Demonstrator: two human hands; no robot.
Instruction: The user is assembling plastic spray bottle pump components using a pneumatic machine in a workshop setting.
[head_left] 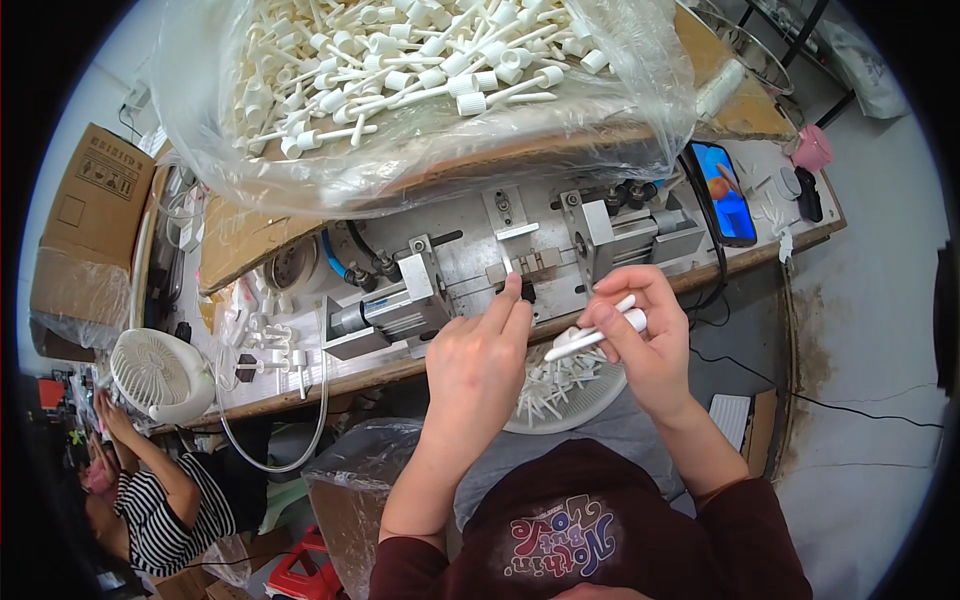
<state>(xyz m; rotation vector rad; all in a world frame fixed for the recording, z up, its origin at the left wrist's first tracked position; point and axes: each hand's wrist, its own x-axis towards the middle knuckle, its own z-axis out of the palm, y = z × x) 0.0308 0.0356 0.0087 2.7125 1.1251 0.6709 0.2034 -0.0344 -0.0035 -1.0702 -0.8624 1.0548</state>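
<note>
My right hand (645, 345) pinches white plastic caps with long stems (580, 344), the stems pointing left; at least two seem to be held together. Its other fingers curl behind them. My left hand (478, 375) reaches forward with its fingers together, the fingertips at a small metal fixture (538, 264) in the middle of the bench-top machine. Whatever those fingertips pinch is hidden by the hand. On either side of the fixture sit a left metal cylinder block (395, 305) and a right one (630, 235), facing each other.
A clear plastic bag (420, 170) heaped with white stemmed caps (400, 75) lies on cardboard beyond the machine. Below my hands, a round white basket (610, 405) holds more white pieces. A phone (722, 195) stands right; a white fan (160, 375) is left, near another person (180, 495).
</note>
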